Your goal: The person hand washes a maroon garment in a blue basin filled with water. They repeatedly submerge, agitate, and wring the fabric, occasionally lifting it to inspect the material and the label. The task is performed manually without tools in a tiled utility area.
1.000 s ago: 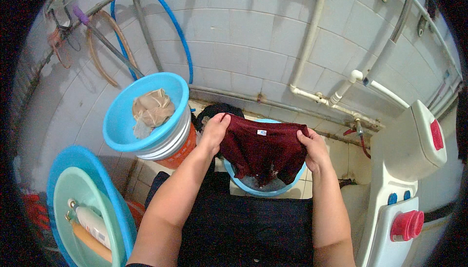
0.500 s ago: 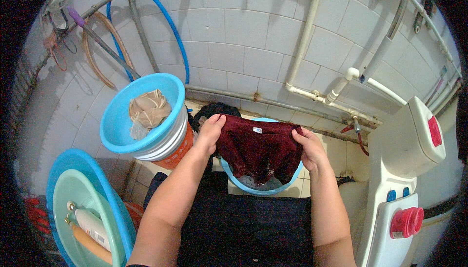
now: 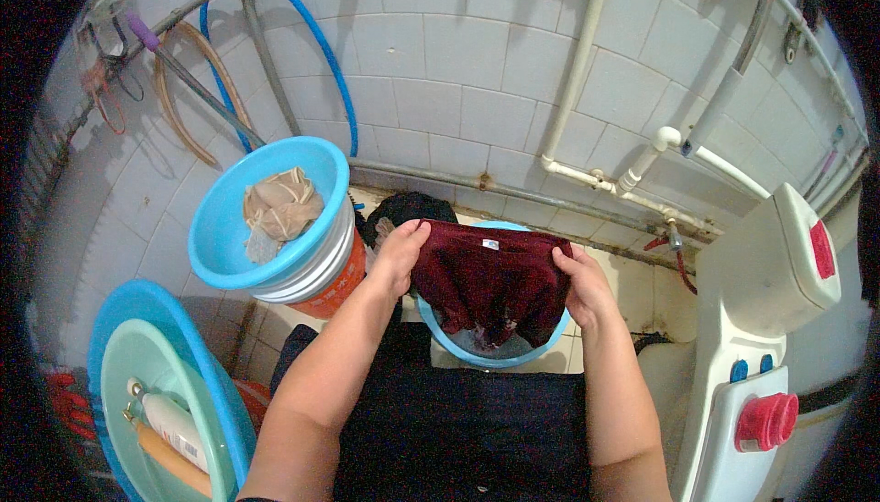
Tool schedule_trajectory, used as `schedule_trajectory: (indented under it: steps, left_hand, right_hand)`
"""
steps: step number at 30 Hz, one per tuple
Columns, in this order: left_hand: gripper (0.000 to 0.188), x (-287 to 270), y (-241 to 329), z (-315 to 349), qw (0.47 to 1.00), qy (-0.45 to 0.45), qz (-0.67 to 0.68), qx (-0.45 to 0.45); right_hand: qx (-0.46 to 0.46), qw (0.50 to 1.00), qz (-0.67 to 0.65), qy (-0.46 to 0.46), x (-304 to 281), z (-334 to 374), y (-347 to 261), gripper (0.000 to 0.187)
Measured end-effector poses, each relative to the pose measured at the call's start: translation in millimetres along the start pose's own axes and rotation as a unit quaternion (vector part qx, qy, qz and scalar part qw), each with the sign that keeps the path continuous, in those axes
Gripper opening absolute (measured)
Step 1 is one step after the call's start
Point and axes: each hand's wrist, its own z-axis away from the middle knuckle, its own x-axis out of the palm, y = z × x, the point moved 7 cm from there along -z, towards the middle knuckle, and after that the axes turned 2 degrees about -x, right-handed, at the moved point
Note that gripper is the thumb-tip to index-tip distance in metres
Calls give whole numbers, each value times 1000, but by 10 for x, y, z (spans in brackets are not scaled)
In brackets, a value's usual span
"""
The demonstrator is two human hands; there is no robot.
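Stretched between my two hands is a dark red garment with a small white label at its upper edge. My left hand pinches the upper left corner, and my right hand grips the upper right corner. The cloth hangs over a light blue basin that holds water with some suds. Its lower part droops into the basin; whether it touches the water I cannot tell. Behind my left hand lies a heap of black cloth on the floor.
To the left, a blue basin with beige cloth sits on an orange and white bucket. Nearer stands a green basin holding a white bottle. At right is a toilet with a red container. Pipes line the wall.
The garment and both hands have shifted very slightly within the view. Both hands keep their hold on its upper corners.
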Motion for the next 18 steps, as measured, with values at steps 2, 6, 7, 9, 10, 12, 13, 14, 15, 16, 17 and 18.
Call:
schedule_trajectory:
  steps: [2,6,7,9,10,12,13,14,15,16,17,18]
  left_hand:
    - [21,28,34,45,1000,9,11,-7]
    - [22,88,50,137,999,17,37,-33]
    - [22,122,46,163,998,11,46,-42]
    - [22,245,92,260,996,-18,70,-43]
    - [22,310,109,312,995,-32,82,-44]
    - [23,398,130,413,995,-56,73,-29]
    - [23,444,146,443,995,-69,68,-22]
    - [23,458,157,453,995,-58,77,-22]
    - [24,456,143,436,994,-55,89,-24]
    - [24,446,111,403,993,-52,102,-26]
    - [24,453,94,373,992,-49,114,-26]
    - [25,447,68,350,991,-35,125,-34]
  right_hand:
    - [4,1000,-10,6,14,16,-8,22]
    - [6,999,-37,25,-61,-16,23,23]
    - [2,998,-47,31,-95,-34,25,23]
    - [-9,996,-67,51,-113,-46,-1,22]
    - [-15,995,-77,62,-121,-50,-12,22]
    - [-19,994,-79,71,-150,-78,14,23]
    - [-21,994,-80,77,-163,-85,25,24]
    - [-19,994,-82,77,-131,-68,25,23]
    - [-17,993,-87,74,-97,-59,32,23]
    - [-15,993,-92,71,-67,-51,41,23]
    - [-14,993,-97,67,-45,-43,31,23]
    - [-12,994,-90,67,-60,-63,67,23]
